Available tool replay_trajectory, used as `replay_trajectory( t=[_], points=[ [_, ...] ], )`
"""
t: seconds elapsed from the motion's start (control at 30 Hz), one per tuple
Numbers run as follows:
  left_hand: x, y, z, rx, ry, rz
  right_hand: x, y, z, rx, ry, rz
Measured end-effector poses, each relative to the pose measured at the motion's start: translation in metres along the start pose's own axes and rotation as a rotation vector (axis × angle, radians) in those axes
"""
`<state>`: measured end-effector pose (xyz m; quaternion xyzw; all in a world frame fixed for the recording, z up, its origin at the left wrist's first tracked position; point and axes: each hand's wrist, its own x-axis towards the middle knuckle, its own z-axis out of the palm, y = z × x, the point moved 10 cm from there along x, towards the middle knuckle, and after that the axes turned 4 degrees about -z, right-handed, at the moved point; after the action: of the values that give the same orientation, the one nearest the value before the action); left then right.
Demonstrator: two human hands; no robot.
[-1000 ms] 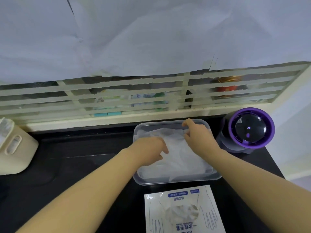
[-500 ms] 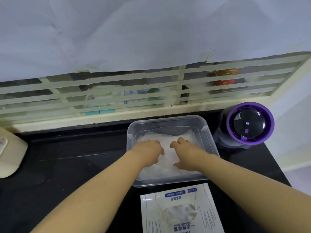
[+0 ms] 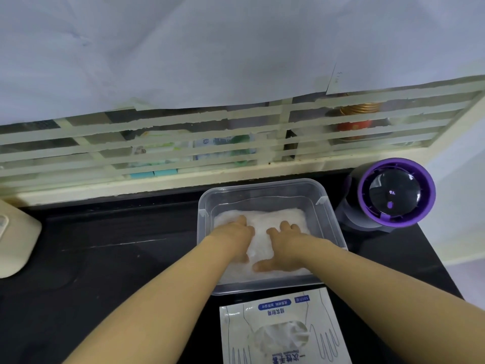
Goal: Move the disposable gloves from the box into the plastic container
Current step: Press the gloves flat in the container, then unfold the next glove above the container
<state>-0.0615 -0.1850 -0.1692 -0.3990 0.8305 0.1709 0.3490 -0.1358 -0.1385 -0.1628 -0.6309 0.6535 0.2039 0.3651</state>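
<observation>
Gloves [image 3: 265,219] sit in the plastic container [image 3: 262,184], 12 o'clock of the box [image 3: 284,334]. Left hand [image 3: 234,239] and right hand [image 3: 284,246] press flat, gripping nothing. I'd press evenly, corners last.

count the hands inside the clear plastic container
2. The left hand presses the white pile of disposable gloves in the left half of the clear rectangular plastic container; the right hand presses it to the right. Neither is hidden.
</observation>
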Motion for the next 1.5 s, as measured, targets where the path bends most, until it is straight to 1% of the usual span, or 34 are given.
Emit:
replay_trajectory(
  t=[0.1, 0.13, 0.23, 0.3, 0.47, 0.57, 0.63, 0.7, 0.77, 0.8, 0.83, 0.9, 0.97, 1.0, 1.03, 1.1, 1.17, 1.23, 1.27, 1.33, 1.43, 1.5],
  points=[
    [0.0, 0.001, 0.001, -0.009, 0.014, 0.013, -0.009, -0.008, -0.023, -0.022, 0.15, -0.101],
    [0.0, 0.001, 0.001, -0.013, 0.02, 0.016, -0.009, -0.008, -0.023, -0.033, 0.156, -0.113],
    [-0.001, 0.0, 0.0, -0.035, 0.034, 0.015, -0.004, -0.001, -0.004, -0.08, 0.06, -0.089],
    [0.0, 0.001, 0.001, -0.038, 0.038, 0.018, 0.001, 0.005, 0.004, -0.09, 0.043, -0.05],
    [0.004, 0.001, 0.001, -0.008, 0.023, 0.002, 0.006, 0.009, 0.005, -0.065, 0.072, 0.004],
    [0.002, 0.0, 0.002, 0.028, -0.02, 0.0, 0.001, 0.011, 0.002, -0.035, 0.059, 0.021],
    [-0.008, 0.002, -0.003, 0.012, 0.008, 0.023, -0.011, 0.009, -0.01, 0.002, 0.112, -0.001],
    [-0.028, 0.008, -0.017, -0.041, 0.1, 0.068, -0.035, 0.004, -0.032, 0.04, 0.273, -0.069],
    [-0.056, 0.016, -0.035, -0.133, 0.244, 0.134, -0.069, -0.006, -0.056, 0.093, 0.47, -0.192],
    [-0.073, 0.019, -0.042, -0.176, 0.332, 0.172, -0.088, -0.014, -0.062, 0.111, 0.517, -0.267],
    [-0.092, 0.022, -0.048, -0.206, 0.412, 0.21, -0.104, -0.022, -0.061, 0.127, 0.513, -0.34],
    [-0.128, 0.027, -0.048, -0.231, 0.558, 0.306, -0.128, -0.038, -0.041, 0.142, 0.377, -0.449],
    [-0.16, 0.038, -0.038, -0.15, 0.657, 0.431, -0.141, -0.047, -0.007, 0.131, 0.206, -0.499],
    [-0.172, 0.043, -0.027, -0.084, 0.672, 0.485, -0.143, -0.049, 0.009, 0.099, 0.166, -0.498],
    [-0.177, 0.049, -0.013, 0.0, 0.671, 0.524, -0.141, -0.048, 0.023, 0.047, 0.16, -0.481],
    [-0.174, 0.058, 0.014, 0.095, 0.57, 0.52, -0.132, -0.044, 0.044, -0.076, 0.215, -0.438],
    [-0.162, 0.057, 0.038, 0.075, 0.479, 0.44, -0.123, -0.044, 0.055, -0.142, 0.316, -0.427],
    [-0.147, 0.051, 0.058, 0.016, 0.371, 0.335, -0.118, -0.041, 0.056, -0.117, 0.392, -0.395],
    [-0.141, 0.049, 0.064, 0.004, 0.346, 0.312, -0.116, -0.039, 0.055, -0.077, 0.422, -0.381],
    [-0.134, 0.051, 0.069, -0.009, 0.347, 0.305, -0.115, -0.041, 0.05, -0.003, 0.484, -0.371],
    [-0.131, 0.056, 0.071, 0.043, 0.377, 0.311, -0.116, -0.055, 0.049, -0.01, 0.517, -0.43],
    [-0.131, 0.057, 0.073, 0.062, 0.369, 0.308, -0.121, -0.058, 0.045, 0.046, 0.562, -0.463]
  ],
)
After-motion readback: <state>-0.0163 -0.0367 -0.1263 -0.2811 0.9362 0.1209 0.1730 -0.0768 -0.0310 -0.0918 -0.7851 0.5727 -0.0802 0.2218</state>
